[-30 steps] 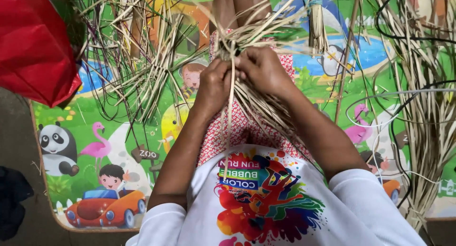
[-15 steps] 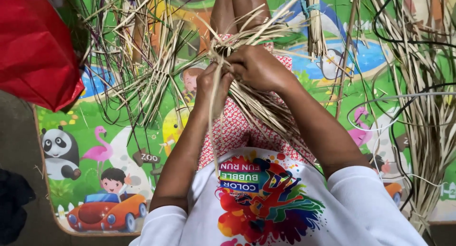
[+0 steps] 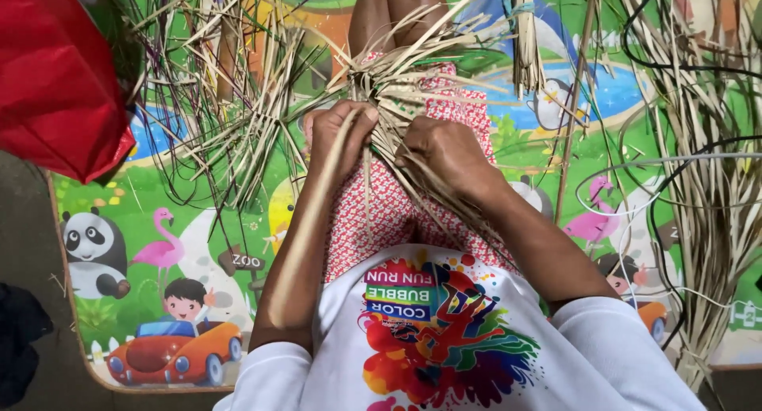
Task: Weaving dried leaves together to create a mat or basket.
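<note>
Mid-weave, I judge: my left hand (image 3: 337, 133) is clenched on one pale dry straw strip (image 3: 305, 220), my right hand (image 3: 444, 153) pins the bundle of woven tan straw (image 3: 389, 82) on my lap (over red patterned cloth). Next calls for threading that strip across.

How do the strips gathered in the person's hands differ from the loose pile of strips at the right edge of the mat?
The woven bundle sits on the lap, gripped by the left hand and right hand; the loose pile lies untouched on the play mat. The bundle's strips cross and fan from a tight knot; the pile's run long and mostly parallel. Both are pale, dry, straw-coloured.
</note>
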